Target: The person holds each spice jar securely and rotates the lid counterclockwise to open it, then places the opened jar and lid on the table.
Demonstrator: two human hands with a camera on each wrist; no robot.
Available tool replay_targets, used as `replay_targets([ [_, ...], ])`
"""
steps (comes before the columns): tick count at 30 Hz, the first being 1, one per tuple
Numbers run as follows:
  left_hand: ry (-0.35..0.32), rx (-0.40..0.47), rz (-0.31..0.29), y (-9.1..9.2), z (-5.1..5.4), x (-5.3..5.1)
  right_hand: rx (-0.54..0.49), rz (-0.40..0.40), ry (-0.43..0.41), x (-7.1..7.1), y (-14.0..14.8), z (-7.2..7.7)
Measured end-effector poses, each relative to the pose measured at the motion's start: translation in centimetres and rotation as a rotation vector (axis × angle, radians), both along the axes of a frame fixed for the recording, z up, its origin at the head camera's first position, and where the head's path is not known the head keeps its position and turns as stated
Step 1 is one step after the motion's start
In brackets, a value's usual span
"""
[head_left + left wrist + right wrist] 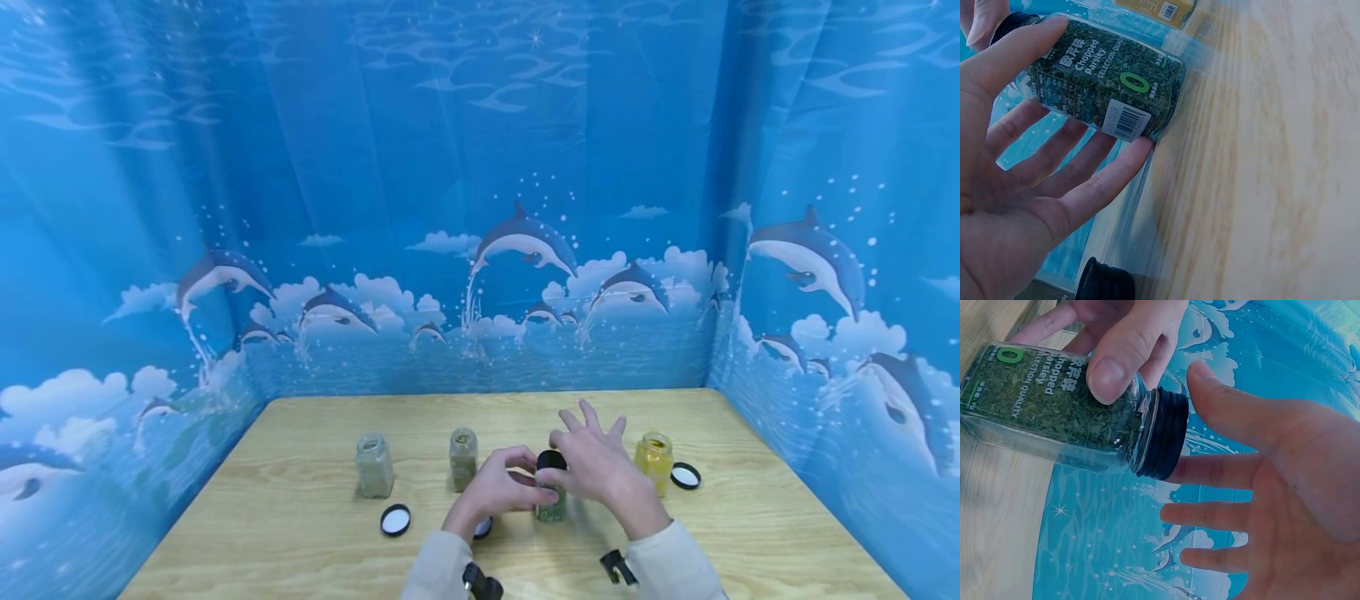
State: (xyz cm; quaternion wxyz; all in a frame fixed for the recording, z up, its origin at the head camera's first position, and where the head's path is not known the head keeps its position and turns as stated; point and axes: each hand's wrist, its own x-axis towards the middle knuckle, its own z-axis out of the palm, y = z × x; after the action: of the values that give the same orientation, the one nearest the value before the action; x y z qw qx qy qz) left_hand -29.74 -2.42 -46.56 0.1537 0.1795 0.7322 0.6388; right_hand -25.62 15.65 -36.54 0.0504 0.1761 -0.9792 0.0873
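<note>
A clear glass jar of chopped parsley (1104,75) with a black lid (1165,433) stands near the table's front middle in the head view. My left hand (505,483) holds the jar's body, thumb across the label and fingers on the other sides. My right hand (596,462) is at the lid with its fingers spread and mostly straight. In the right wrist view its thumb (1222,403) stands slightly off the lid, while the index finger reaches behind it; contact there is partly hidden.
An uncapped yellow jar (654,458) stands right, a black-rimmed lid (686,476) beside it. Leftward are an open brownish jar (463,462), an open pale jar (374,468) and an upturned lid (395,520). Another lid (483,527) lies partly behind my left wrist. Dolphin-print curtains (480,167) surround the table.
</note>
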Motion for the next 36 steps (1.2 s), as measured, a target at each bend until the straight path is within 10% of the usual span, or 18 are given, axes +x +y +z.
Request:
replay_targets([
  [36,-0.005,0.002,0.006,0.04,-0.06,-0.13,0.013,0.039,-0.053,0.58,-0.45,0.31],
])
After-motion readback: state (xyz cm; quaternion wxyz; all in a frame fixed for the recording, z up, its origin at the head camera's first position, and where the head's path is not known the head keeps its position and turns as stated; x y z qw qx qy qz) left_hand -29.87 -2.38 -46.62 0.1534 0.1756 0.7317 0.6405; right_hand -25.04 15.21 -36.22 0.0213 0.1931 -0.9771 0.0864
